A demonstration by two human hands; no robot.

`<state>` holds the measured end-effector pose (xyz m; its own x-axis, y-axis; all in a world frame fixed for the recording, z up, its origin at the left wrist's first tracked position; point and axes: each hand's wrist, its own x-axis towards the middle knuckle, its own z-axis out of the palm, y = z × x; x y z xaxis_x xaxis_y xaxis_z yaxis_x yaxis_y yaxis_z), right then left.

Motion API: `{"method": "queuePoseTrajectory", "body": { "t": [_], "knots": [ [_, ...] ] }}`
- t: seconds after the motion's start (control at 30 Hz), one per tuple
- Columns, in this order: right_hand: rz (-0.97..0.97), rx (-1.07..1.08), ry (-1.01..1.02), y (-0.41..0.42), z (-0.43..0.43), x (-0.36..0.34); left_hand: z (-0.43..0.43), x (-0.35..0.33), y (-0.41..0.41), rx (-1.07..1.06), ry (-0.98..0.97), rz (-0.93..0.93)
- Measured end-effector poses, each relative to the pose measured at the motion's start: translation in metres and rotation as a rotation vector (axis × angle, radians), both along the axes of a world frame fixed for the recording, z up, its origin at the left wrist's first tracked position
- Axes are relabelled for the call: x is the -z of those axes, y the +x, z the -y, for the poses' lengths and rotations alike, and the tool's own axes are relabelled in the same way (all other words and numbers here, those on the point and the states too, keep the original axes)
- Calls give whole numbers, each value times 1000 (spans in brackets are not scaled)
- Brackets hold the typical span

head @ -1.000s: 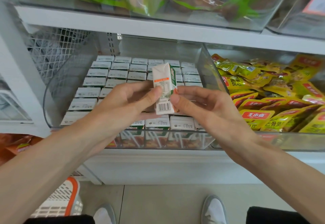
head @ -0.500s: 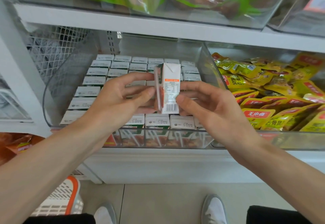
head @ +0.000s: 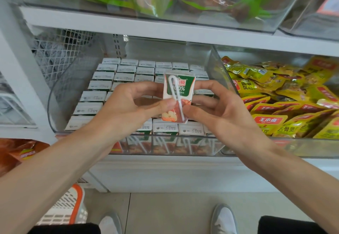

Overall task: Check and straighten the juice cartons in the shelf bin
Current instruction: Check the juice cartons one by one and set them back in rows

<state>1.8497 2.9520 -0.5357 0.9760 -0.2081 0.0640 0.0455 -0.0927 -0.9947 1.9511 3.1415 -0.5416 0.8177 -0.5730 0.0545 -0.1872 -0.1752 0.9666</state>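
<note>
A small juice carton (head: 180,91) with a green and white face, an apple picture and a wrapped straw is held upright above the clear shelf bin (head: 73,79). My left hand (head: 128,107) pinches its lower left edge with the thumb on the front. From the other side my right hand (head: 218,110) holds its right edge, thumb near the straw's lower end. Under both hands, several rows of juice cartons (head: 110,76) stand packed in the bin, white tops up. My hands hide some of the middle rows.
A second clear bin (head: 311,145) to the right holds yellow snack packets (head: 275,94). A white shelf board (head: 165,31) runs above, carrying bins of bagged goods. On the floor at the lower left stands a white and orange basket (head: 69,206). My shoes show at the bottom.
The carton has been turned between my hands: a second ago its barcode side faced me, now the front with the straw does. Both hands have stayed above the bin.
</note>
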Motion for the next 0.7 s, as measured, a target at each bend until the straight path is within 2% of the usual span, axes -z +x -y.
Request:
{"method": "queuePoseTrajectory", "body": {
  "t": [0.07, 0.17, 0.3, 0.43, 0.7],
  "knots": [
    [81, 1, -102, 0, 2, 2, -2, -1, 1, -24, 8, 74],
    [214, 28, -362, 0, 4, 5, -2, 0, 1, -12, -6, 202],
    [303, 59, -475, 1, 6, 11, -2, 2, 2, -28, -12, 299],
    [266, 40, -417, 1, 8, 9, -2, -2, -1, -40, 16, 321],
    [-25, 138, -49, 4, 5, -3, 0, 2, -2, 28, -80, 200]
  ]
}}
